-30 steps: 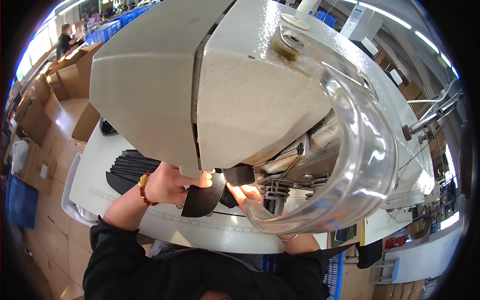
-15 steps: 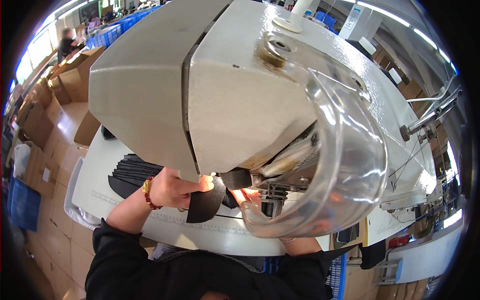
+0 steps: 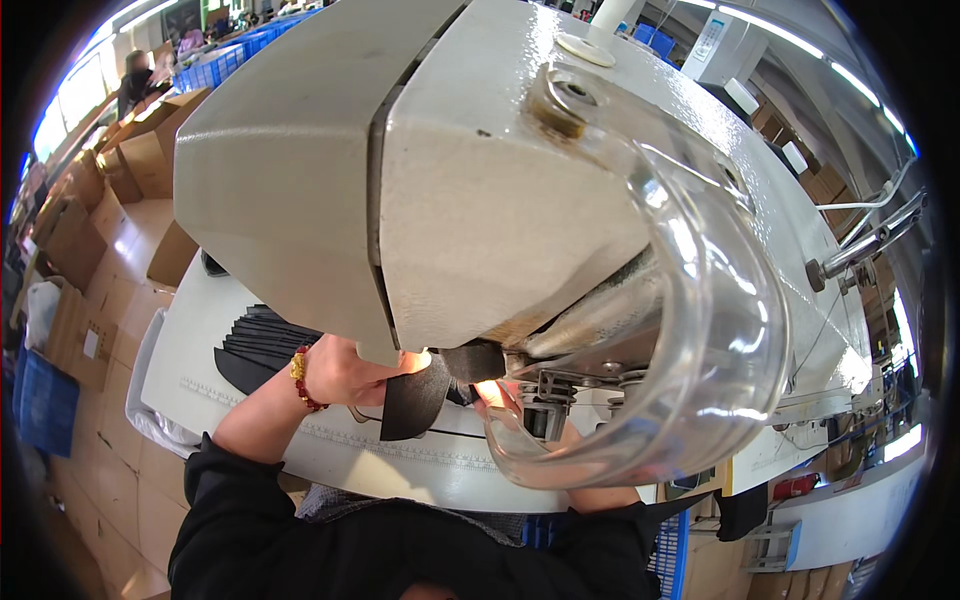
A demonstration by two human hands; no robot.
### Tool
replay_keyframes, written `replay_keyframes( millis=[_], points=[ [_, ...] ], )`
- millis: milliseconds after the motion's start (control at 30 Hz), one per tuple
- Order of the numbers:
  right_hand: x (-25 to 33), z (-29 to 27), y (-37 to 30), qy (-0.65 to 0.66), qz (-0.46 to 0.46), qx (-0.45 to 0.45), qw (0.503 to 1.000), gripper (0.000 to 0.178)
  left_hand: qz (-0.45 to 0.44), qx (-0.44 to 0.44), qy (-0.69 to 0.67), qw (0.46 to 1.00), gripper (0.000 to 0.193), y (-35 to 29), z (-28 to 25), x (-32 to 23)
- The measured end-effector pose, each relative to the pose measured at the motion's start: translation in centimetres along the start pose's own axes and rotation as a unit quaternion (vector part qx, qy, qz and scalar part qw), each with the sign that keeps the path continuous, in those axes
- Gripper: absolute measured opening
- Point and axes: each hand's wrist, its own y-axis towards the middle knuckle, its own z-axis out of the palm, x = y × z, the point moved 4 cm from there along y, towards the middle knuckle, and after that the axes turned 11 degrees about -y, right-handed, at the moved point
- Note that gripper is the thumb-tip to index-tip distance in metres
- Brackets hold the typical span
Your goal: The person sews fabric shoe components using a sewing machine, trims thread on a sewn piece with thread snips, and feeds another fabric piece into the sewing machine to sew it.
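A curved black piece of material [image 3: 416, 402] hangs at the needle area of a large white sewing machine [image 3: 510, 190]. My left hand [image 3: 345, 376], with a beaded bracelet on its wrist, is closed on the piece, pinching its upper left side. On the other side of the piece, my right hand [image 3: 497, 396] reaches in under the machine head, its lit fingers close to the black material. The head and a clear plastic guard [image 3: 735, 400] cover much of that hand, so its grip is hidden. Left of my left hand lies a fanned stack of black pieces [image 3: 262, 340].
The white table [image 3: 375, 470] has a ruler strip along its near edge. Cardboard boxes [image 3: 155, 150] and a blue bin [image 3: 48, 405] stand on the floor at left. A blue crate [image 3: 674, 550] is below the table. Far left, a person [image 3: 135, 85] sits.
The black piece and my left hand have shifted slightly to the right. My right hand stays by the needle area. The view has moved a little.
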Motion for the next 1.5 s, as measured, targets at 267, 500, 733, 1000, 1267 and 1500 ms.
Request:
replay_keyframes(
  millis=[267,500,733,1000,1267,1500],
  points=[
    [-1.5,4.4,-3.5,0.319,0.016,0.16,0.934,0.047,-0.005,-0.009,0.014,1.0,0.028,0.3,0.4,0.0],
    [0.1,0.2,0.8,0.095,-0.037,-0.228,0.968,0.028,-0.174,0.02,-0.061,0.983,0.035,-2.9,0.4,1.9],
    [1.1,-1.4,1.0,-0.091,-0.101,-0.316,0.939,0.011,-0.15,0.063,-0.121,0.979,0.032,0.8,-1.8,-1.2],
    [-1.0,1.9,-1.7,0.062,-0.005,-0.022,0.998,0.039,-0.07,0.046,0.006,0.996,0.027,1.1,-1.4,-2.1],
    [0.8,-1.3,3.0,0.356,0.208,0.06,0.909,0.029,-0.038,0.018,0.039,0.998,0.023,0.7,-1.2,-1.6],
    [-0.3,-0.1,-0.4,0.111,-0.012,-0.059,0.992,0.044,-0.055,0.027,0.041,0.997,0.02,0.0,-0.9,-0.7]
  ],
)
